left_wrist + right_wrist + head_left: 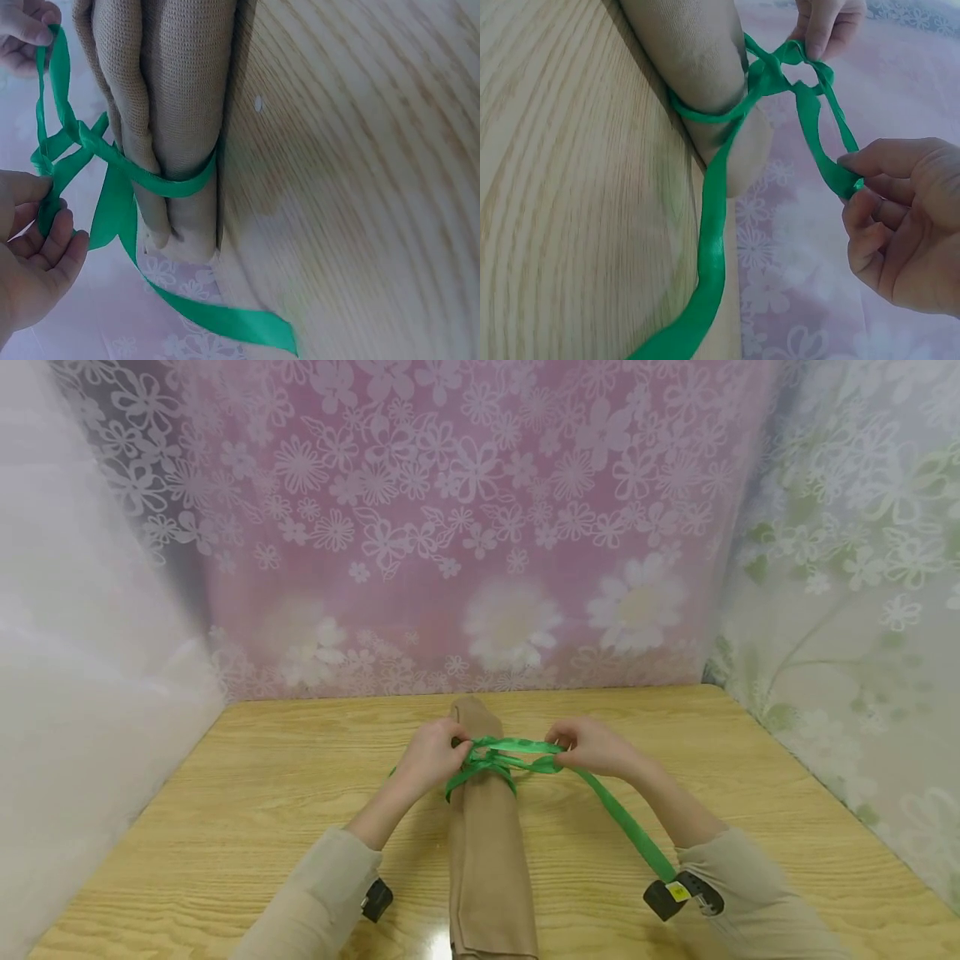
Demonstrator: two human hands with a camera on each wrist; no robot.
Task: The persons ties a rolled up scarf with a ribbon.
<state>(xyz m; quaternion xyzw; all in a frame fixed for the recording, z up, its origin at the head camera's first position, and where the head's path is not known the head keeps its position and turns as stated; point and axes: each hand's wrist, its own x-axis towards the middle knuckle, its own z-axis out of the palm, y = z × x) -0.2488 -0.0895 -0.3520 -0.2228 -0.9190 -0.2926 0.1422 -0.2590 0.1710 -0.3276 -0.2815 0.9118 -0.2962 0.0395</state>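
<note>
A green ribbon (528, 745) circles a long brown roll of woven fabric (491, 860) near its far end, with loops drawn out above the roll. My left hand (435, 752) pinches one ribbon loop just left of the roll. To the right, my right hand (596, 747) pinches the end of another loop, stretched away from the knot. One loose ribbon tail (714, 240) runs down toward my right wrist. The left wrist view shows the other tail (225, 319) trailing past the roll's far end. Loop strands cross close to the knot, partly overlapping there.
The roll lies lengthwise on a wood-grain table (300, 793). A pink flowered curtain (450, 527) hangs behind the table's back edge, with pale sheeting (97, 635) on the left and a flowered sheet (855, 635) on the right.
</note>
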